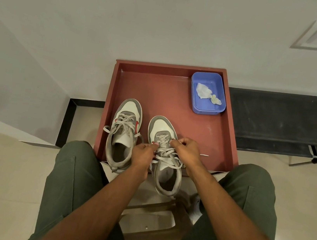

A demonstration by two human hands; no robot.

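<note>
Two grey and white sneakers stand side by side at the near edge of a red-brown tray (229, 117), toes pointing away from me. The left sneaker (124, 131) has loose laces spilling over its sides. Both my hands are on the right sneaker (165, 159). My left hand (143, 154) pinches its white lace on the left side of the eyelets. My right hand (187, 148) pinches the lace on the right side, near the top of the lacing. The lace tips are hidden under my fingers.
A blue plastic tub (208, 93) with crumpled white tissue sits in the tray's far right corner. A thin white stick (204, 155) lies on the tray by my right hand. A black bench (283, 121) stands to the right. My knees in green trousers flank the tray.
</note>
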